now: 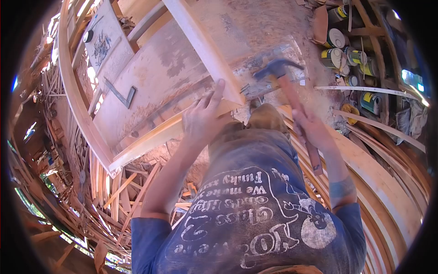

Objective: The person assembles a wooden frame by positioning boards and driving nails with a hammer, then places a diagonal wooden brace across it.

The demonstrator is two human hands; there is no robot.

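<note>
Hammer (279, 68) raised in right hand (312, 128), left hand (200, 119) fingers spread on wooden strip (205, 50)

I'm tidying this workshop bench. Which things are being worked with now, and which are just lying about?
In use:
- hammer, gripped in the right hand
- wooden slat, steadied by the left hand

Lying about:
- metal square on the bench
- paint cans at the right
- loose wood strips below

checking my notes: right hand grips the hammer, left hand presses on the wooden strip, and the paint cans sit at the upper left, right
Not quite. The head view shows the paint cans at the upper right, not the upper left. The rest holds: the right hand grips the hammer, and the left hand presses on the wooden strip.
</note>
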